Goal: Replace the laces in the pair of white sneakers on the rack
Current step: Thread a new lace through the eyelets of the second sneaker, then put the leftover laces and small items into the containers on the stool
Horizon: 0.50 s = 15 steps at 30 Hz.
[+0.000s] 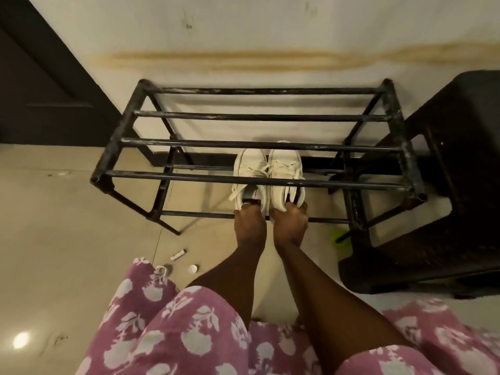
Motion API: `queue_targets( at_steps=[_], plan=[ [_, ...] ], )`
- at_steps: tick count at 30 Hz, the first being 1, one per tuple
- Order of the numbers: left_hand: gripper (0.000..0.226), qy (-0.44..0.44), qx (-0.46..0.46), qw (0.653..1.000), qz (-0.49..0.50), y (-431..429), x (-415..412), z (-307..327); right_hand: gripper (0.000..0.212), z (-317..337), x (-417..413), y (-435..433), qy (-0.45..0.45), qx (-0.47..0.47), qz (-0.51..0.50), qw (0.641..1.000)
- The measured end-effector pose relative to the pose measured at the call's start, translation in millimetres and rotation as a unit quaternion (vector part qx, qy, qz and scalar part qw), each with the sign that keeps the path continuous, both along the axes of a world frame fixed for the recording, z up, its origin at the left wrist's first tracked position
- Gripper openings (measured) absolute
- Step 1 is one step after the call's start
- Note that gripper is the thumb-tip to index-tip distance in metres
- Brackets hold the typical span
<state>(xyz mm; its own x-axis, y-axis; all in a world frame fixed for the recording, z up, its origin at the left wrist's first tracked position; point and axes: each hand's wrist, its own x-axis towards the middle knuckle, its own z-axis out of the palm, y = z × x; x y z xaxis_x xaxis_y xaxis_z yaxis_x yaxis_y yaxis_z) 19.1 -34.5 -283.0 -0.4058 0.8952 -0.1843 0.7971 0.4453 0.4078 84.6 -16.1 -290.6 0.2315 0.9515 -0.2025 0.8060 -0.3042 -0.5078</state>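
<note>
A scuffed black metal-bar shoe rack stands against a stained cream wall. On its lower tier, seen through the top bars, sits the pair of white lace-up sneakers. They are side by side and touching, toes toward the wall and heels at the front bar. Both the left sneaker and the right sneaker are laced in white, with loose ends lying across the tongues.

The person reaches down with both bare arms. The left hand grips the heel of the left sneaker, its fingers curled over the rim into the opening, a ring on one of them. The right hand holds the heel of the right sneaker the same way, fingers hooked inside.

A dark plastic stool stands just beside the rack on the right, and a dark door is off to the left. On the beige tiled floor lie a small white tube and a round white cap. What looks like a small coil of white lace lies there too, at the edge of the person's purple dress with white flower print. A small green object lies by the stool; I cannot tell what it is.
</note>
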Motion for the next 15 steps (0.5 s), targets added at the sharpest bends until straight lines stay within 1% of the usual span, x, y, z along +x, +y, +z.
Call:
queue_targets(
  at_steps=[4, 8, 10, 12, 15],
  plan=[
    [0.019, 0.006, -0.009, 1.000, -0.010, 3, -2, -1, 0.027, -1, -6, 0, 0.035, 0.002, -0.017, 0.999],
    [0.026, 0.020, -0.049, 0.998, -0.022, 5, -2, 1, 0.022, 2, -10, 1, 0.056, -0.021, -0.013, 0.998],
    [0.029, 0.017, -0.068, 0.997, -0.017, 4, 0, 6, 0.022, 6, -9, 1, 0.068, -0.024, -0.010, 0.997],
    [0.030, 0.022, -0.074, 0.997, -0.017, 0, 1, 13, 0.029, 13, -7, -2, 0.049, -0.027, 0.009, 0.998],
    [0.032, 0.062, -0.062, 0.996, -0.036, -11, 1, 30, 0.043, 26, -4, -13, -0.012, -0.012, 0.060, 0.998]
  ],
)
